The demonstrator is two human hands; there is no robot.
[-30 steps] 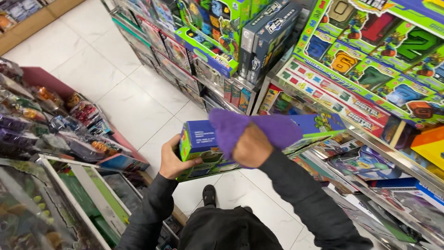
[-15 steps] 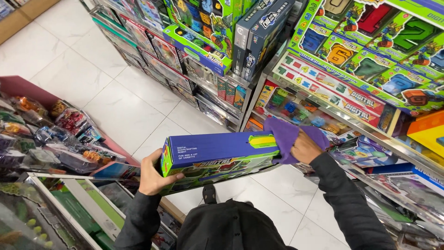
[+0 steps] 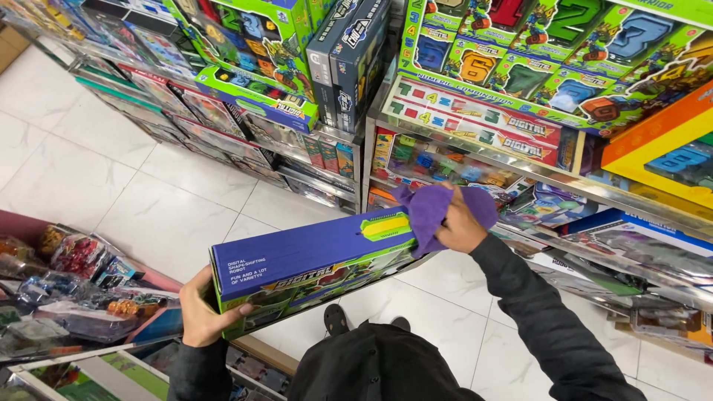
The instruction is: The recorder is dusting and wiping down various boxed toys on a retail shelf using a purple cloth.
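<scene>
Toy box (image 3: 312, 271): left hand (image 3: 202, 315) clamped its 8 o'clock end; right hand (image 3: 457, 223) pressed purple cloth (image 3: 431, 208) at 2 o'clock end. Wiping partway.

I see a long blue-and-green toy box (image 3: 312, 271); above it, green numbered boxes (image 3: 535, 59) and a tall dark box (image 3: 349, 59); left, clear bagged toys (image 3: 67, 289).

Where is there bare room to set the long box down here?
Only the white tiled floor between the shelves and the bin of bagged toys is bare. Shelves are packed; both hands hold the box.
</scene>
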